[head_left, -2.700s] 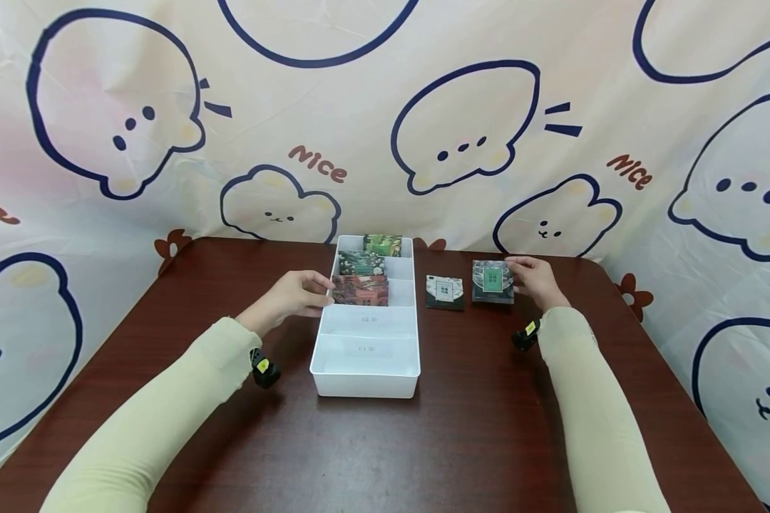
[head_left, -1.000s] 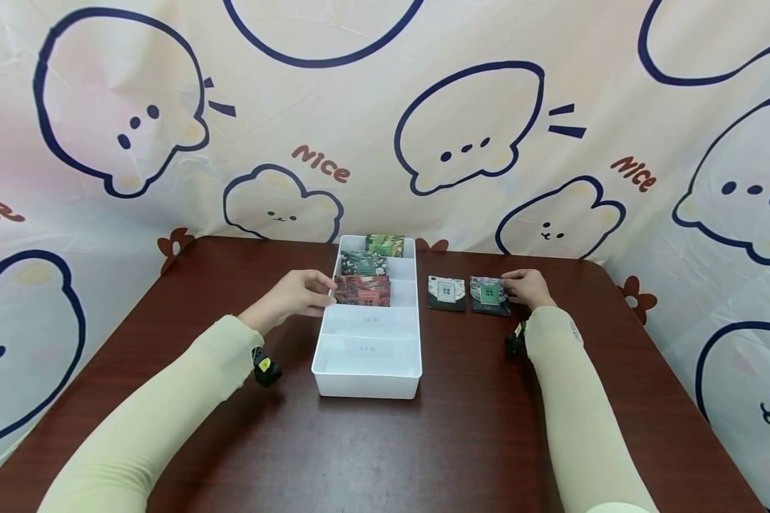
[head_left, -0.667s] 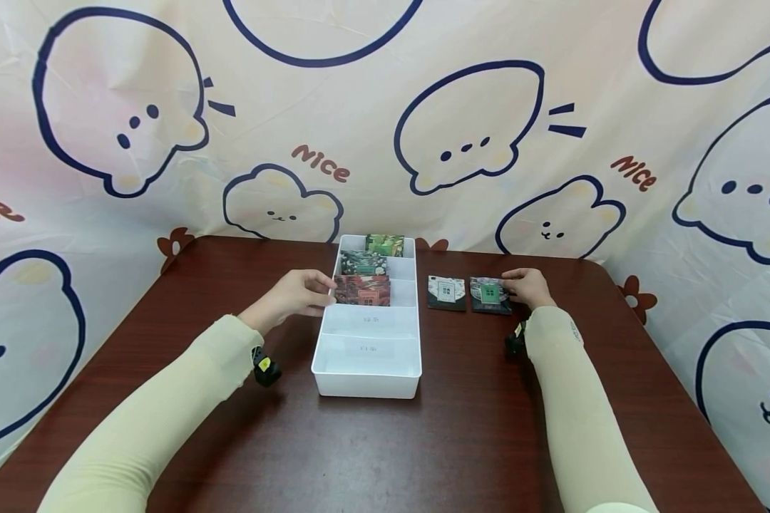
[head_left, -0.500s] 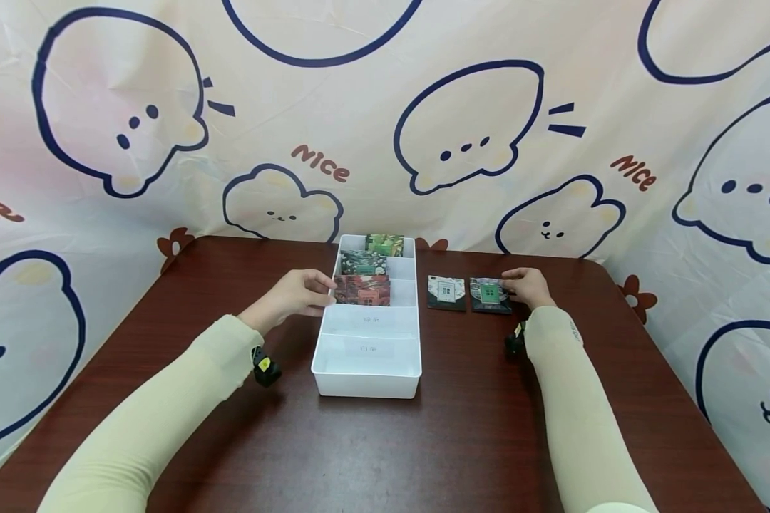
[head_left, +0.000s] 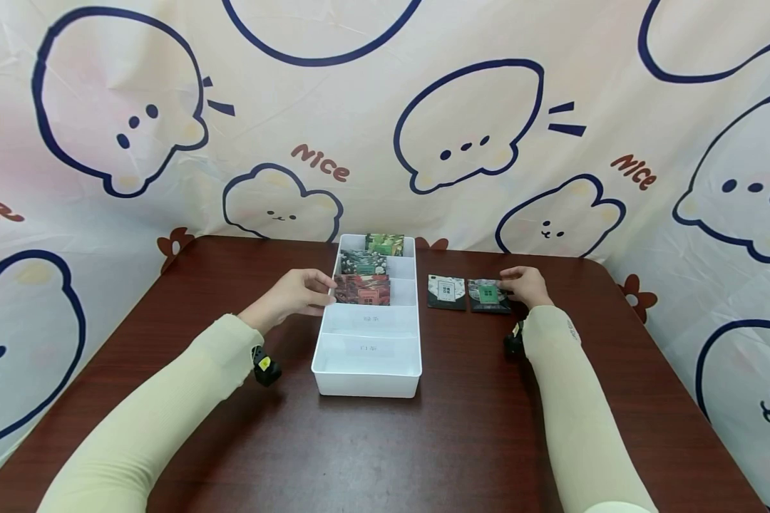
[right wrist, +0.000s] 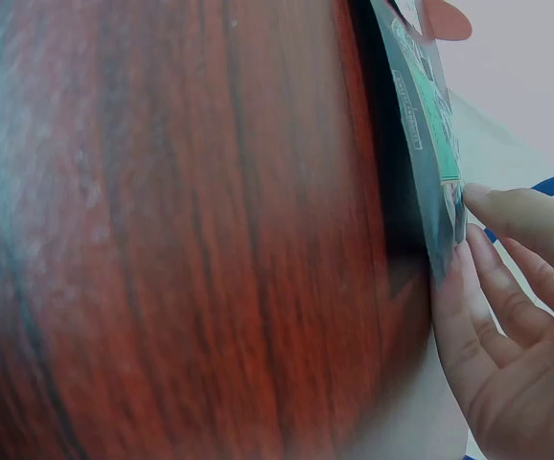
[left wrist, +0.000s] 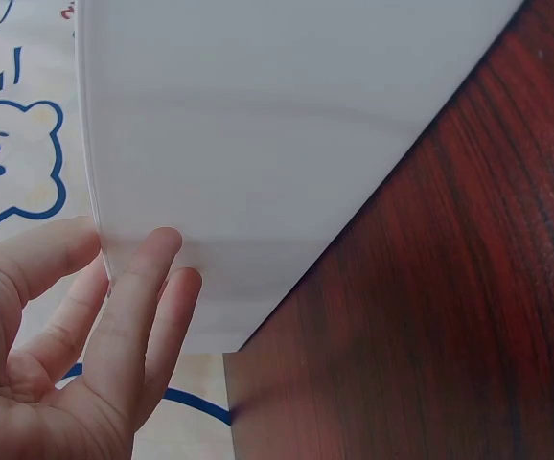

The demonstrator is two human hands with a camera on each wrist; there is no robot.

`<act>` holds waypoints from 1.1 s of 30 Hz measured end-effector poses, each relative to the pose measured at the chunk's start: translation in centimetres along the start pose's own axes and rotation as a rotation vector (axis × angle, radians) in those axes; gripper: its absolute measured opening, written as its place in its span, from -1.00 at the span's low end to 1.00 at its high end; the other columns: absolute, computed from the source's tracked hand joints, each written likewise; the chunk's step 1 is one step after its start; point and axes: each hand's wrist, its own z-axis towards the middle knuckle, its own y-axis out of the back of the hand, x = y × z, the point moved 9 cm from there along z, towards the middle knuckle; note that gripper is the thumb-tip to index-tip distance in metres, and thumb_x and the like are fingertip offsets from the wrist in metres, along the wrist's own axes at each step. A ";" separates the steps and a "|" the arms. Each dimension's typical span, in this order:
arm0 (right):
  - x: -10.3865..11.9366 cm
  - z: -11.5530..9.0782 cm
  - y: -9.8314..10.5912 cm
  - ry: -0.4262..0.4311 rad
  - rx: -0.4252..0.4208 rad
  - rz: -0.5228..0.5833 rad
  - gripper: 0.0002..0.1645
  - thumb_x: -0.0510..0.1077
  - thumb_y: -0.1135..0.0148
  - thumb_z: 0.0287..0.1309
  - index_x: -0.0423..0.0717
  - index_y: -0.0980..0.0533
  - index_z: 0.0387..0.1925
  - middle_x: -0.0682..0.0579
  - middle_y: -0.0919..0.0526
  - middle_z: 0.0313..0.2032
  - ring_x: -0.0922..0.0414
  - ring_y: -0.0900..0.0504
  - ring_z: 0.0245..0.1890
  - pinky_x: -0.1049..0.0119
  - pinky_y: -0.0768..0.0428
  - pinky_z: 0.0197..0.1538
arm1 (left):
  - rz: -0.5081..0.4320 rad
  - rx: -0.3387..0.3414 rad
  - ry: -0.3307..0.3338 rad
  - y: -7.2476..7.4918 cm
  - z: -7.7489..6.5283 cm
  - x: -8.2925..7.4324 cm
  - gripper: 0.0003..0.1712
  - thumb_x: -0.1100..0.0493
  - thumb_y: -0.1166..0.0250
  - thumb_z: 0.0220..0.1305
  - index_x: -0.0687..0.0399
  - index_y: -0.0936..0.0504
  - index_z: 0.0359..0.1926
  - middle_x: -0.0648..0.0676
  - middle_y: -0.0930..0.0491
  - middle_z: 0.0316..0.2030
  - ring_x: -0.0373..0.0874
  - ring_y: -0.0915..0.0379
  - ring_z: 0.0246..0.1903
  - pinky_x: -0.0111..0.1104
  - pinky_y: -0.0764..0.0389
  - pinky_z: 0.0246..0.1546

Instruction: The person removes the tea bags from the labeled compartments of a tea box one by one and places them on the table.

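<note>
A white divided storage box (head_left: 367, 385) stands mid-table in the head view. My left hand (head_left: 293, 293) holds its left wall, and in the left wrist view two fingers (left wrist: 135, 316) lie along the outer side. To the box's right lie two tea bag sachets. The nearer one is black and white (head_left: 445, 293); beside it is a dark sachet with a green label (head_left: 489, 295). My right hand (head_left: 527, 286) pinches that sachet's right edge, its thumb and fingers on opposite faces in the right wrist view. The sachet's near edge looks slightly raised off the table.
Three stacks or single sachets stand in the box's rear compartments: red (head_left: 362, 291), dark green (head_left: 363, 263) and light green (head_left: 385, 244). The two front compartments carry small labels. A patterned cloth (head_left: 372, 107) hangs behind the brown table (head_left: 359, 456).
My right hand has brought the green-labelled sachet down and slightly left, from a raised pose to beside the black-and-white one. Lately it shifts only a little. My left hand keeps its place.
</note>
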 end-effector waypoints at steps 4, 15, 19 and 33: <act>0.2 -0.2 -0.1 -0.006 -0.006 -0.011 -0.51 -0.22 -0.18 0.30 -0.28 -0.42 0.23 -0.29 -0.48 0.17 -0.09 -0.53 0.08 0.02 -0.57 0.16 | 0.003 0.000 -0.002 0.1 0.0 0.0 -0.59 0.31 -0.36 0.19 0.24 -0.54 0.08 0.28 -0.50 -0.02 0.03 -0.60 -0.17 -0.19 -0.70 -0.15; 0.4 -0.4 0.0 0.012 -0.019 -0.041 -0.52 -0.21 -0.21 0.28 -0.29 -0.44 0.20 -0.28 -0.53 0.12 -0.01 -0.57 -0.04 0.26 -0.68 -0.05 | -0.004 -0.001 0.008 0.0 0.0 0.0 -0.58 0.30 -0.36 0.19 0.24 -0.54 0.08 0.27 -0.50 -0.03 0.03 -0.60 -0.17 -0.19 -0.70 -0.15; 0.3 -0.4 0.1 0.017 -0.014 -0.028 -0.51 -0.20 -0.20 0.28 -0.29 -0.44 0.20 -0.28 -0.52 0.14 0.01 -0.58 -0.04 0.26 -0.68 -0.05 | 0.002 -0.002 0.009 0.0 0.0 0.0 -0.58 0.30 -0.36 0.19 0.24 -0.54 0.08 0.27 -0.50 -0.02 0.04 -0.60 -0.16 -0.18 -0.70 -0.14; 7.7 -1.4 0.2 0.209 0.019 0.209 -0.49 -0.08 -0.24 0.27 -0.16 -0.45 0.20 0.09 -0.59 -0.08 0.16 -0.59 -0.07 0.25 -0.65 0.03 | -0.005 0.008 0.016 0.0 0.0 0.1 -0.59 0.31 -0.35 0.20 0.23 -0.54 0.08 0.27 -0.49 -0.01 0.04 -0.59 -0.16 -0.19 -0.70 -0.13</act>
